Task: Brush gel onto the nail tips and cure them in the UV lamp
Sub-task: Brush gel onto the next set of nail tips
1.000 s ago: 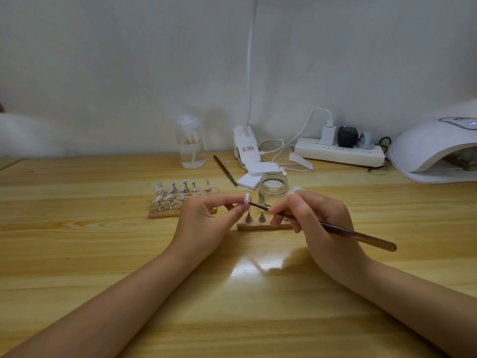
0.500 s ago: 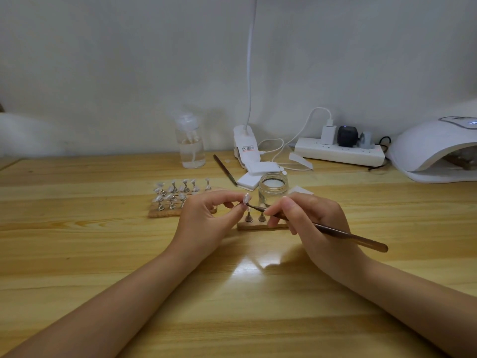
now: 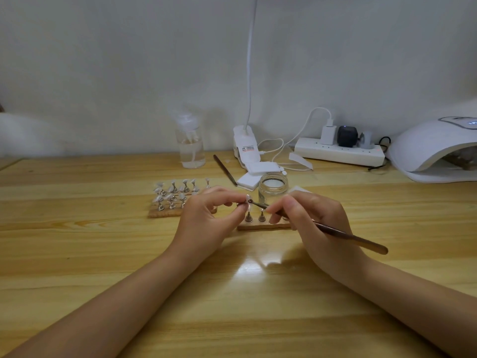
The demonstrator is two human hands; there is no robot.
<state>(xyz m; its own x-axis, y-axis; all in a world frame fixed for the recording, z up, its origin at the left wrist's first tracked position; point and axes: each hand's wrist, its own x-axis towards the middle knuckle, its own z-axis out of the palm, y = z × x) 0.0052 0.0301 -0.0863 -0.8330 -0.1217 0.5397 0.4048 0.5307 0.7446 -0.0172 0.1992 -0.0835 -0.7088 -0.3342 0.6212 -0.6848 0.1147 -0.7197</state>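
The small white nail tip on its metal stand is being pinched between the thumb and curled fingers of the left hand, which is holding it up above the worktop, just over the near wooden strip with its metal pegs. Against it the right hand is pressing the tip of the long, thin, dark-handled brush, its fingers curled around the shaft close to the bristle end. The brush's long axis is running from the nail tip at upper left down towards the lower right, where the handle's end is sticking out past the right wrist, so the stroke appears to be travelling along that line, with the left hand steadying and the right hand doing the moving. Just behind the two hands the open clear glass jar is standing, nearer to the right hand. To the left, the second wooden board with rows of white nail tips on stands is lying just beside the left hand. The white domed UV lamp is sitting well apart at the far right of the pale wooden worktop, on the right hand's side, so curing would likely call for a reach that way.
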